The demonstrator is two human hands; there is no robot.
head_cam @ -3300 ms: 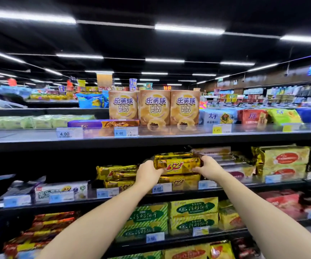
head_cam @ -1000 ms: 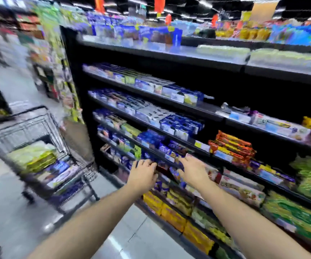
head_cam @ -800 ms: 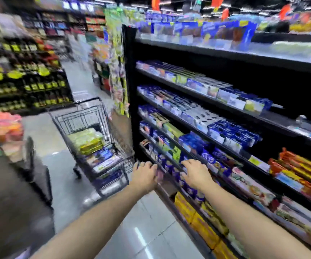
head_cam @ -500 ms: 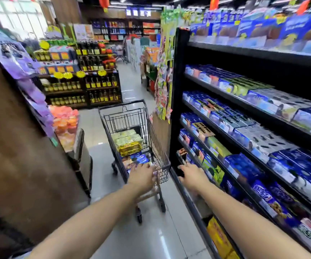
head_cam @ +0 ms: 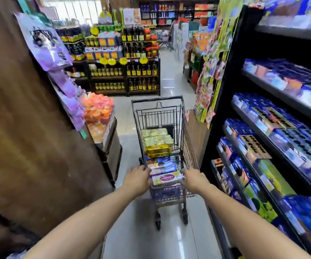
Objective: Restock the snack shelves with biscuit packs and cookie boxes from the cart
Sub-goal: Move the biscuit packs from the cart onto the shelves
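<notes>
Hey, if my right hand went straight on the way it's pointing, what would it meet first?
Probably the pale box topping the cart; the right hand looks nearly at its edge, though depth is unclear.

A supermarket aisle: stocked shelves (head_cam: 274,116) of boxed snacks on the right, a wire cart (head_cam: 158,116), bottle displays (head_cam: 132,70) across the tiled floor (head_cam: 169,79)

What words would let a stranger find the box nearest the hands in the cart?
Find the wire cart in the aisle. At its near end, between the left hand and right hand, lies a pale box. Only it bears a pink oval; the boxes behind are blue, the packs yellow.
</notes>
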